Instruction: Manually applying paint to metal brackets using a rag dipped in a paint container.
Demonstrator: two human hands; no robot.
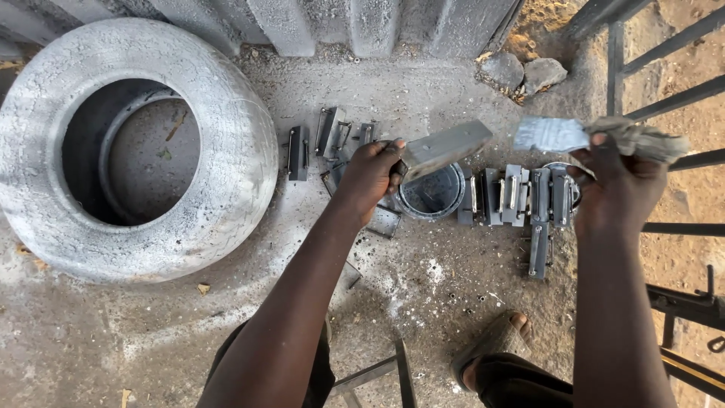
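Head view: left hand [371,172], near the middle of the frame, has its fingers closed around one end of a flat grey metal piece [445,148], which juts up and to the right from the fist, over a round tin [432,192] on the ground. That piece looks stiff, hard-edged and fairly heavy for its size, likely dusty rather than slick; the end grip seems sound, with thumb and fingers wrapped across its narrow width. Right hand [613,181], at the right of the frame, pinches a crumpled grey rag [596,136] between closed fingers; it looks soft and light, and its free end hangs out towards the metal piece without touching it. Below both hands a row of small metal brackets [521,198] lies on the concrete floor [151,325]. A large pale tyre [226,151] fills the upper left.
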